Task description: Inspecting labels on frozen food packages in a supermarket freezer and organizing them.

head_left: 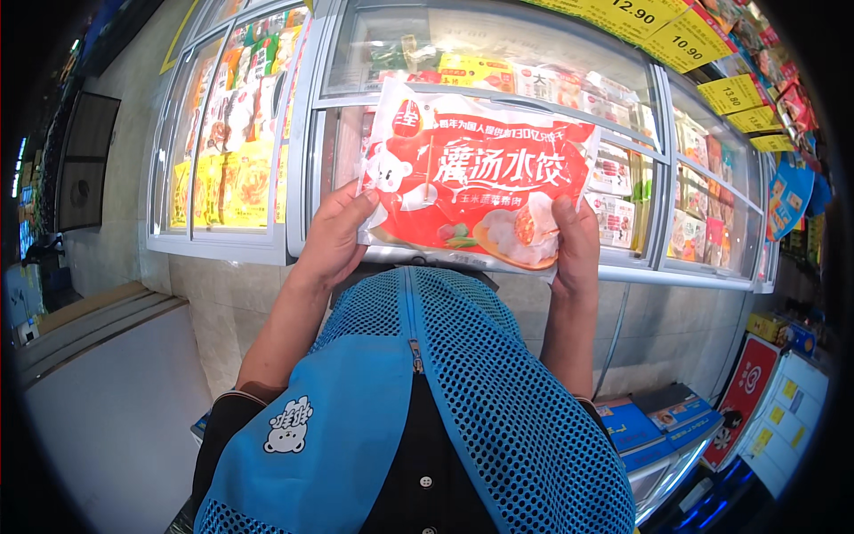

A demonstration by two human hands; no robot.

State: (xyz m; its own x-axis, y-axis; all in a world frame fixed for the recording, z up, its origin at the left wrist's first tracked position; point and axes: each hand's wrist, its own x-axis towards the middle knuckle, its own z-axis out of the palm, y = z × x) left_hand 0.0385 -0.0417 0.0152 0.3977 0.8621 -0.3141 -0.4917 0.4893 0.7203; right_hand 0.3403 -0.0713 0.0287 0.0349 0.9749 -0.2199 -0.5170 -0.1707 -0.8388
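A red and white bag of frozen dumplings (445, 191) is stretched out level between my two hands, its printed front facing up at me. My left hand (342, 230) pinches its lower left edge, thumb on top. On the opposite side my right hand (576, 240) grips the lower right edge, its thumb also over the front. Behind the bag stands a glass-topped chest freezer (307, 178), partly hidden by it. Packaged frozen foods (614, 182) show through the glass.
Another freezer section (236, 142) with yellow and red packets is at the left. Yellow price tags (640, 22) hang along the upper right. A pale grey panel (107, 392) stands at lower left; blue boxes (654, 427) lie at lower right. Tiled floor (222, 307) runs between.
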